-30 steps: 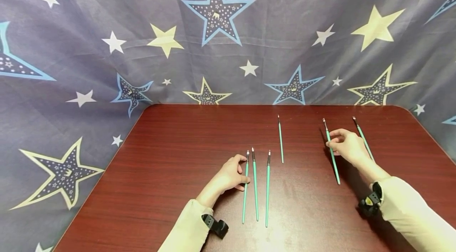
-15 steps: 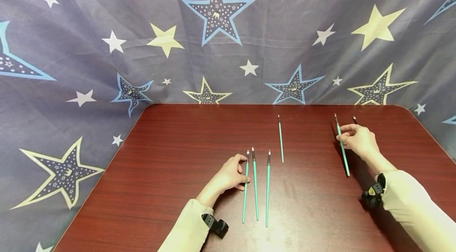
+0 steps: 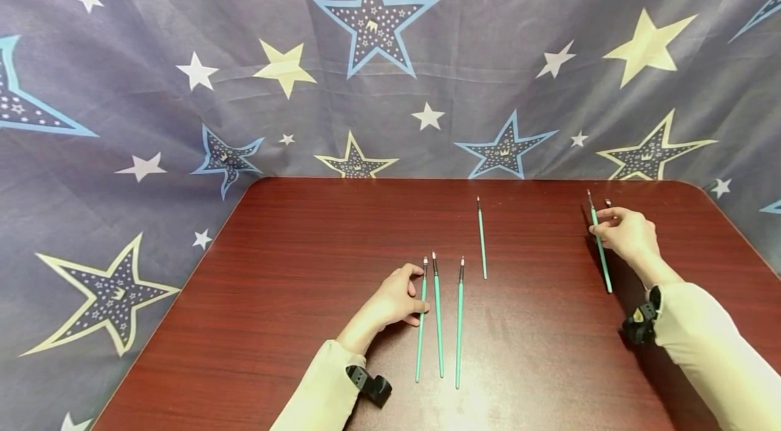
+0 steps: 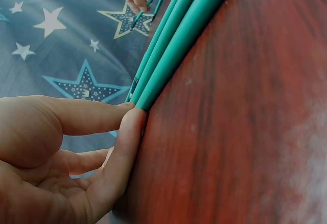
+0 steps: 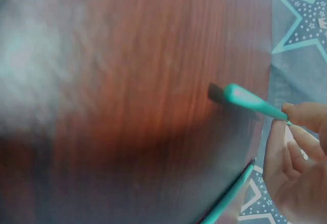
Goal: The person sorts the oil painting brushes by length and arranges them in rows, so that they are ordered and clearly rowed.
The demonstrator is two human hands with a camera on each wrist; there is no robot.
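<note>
Several slim paintbrushes with teal handles are on the table. My left hand [image 3: 390, 299] pinches the leftmost brush [image 3: 419, 350] of a row of three, thumb and index finger on its handle; this brush lies beside a second brush [image 3: 438, 329] and a third brush [image 3: 459, 333]. At the right, my right hand [image 3: 628, 234] pinches another paintbrush [image 3: 603, 260] by its handle, bristles pointing away; its handle end looks slightly raised above its shadow in the right wrist view. One more brush [image 5: 227, 196] lies beside that hand, mostly hidden behind it in the head view.
A single thin brush [image 3: 482, 241] lies mid-table, farther back than the row of three. The dark red wooden table [image 3: 293, 234] ends at a grey star-patterned curtain [image 3: 244, 24] behind and along the left. Black wrist cameras [image 3: 369, 385] sit at both cuffs.
My right hand has moved right and away with its paintbrush, coming close to the far-right brush and covering most of it. The left hand has stayed in place.
</note>
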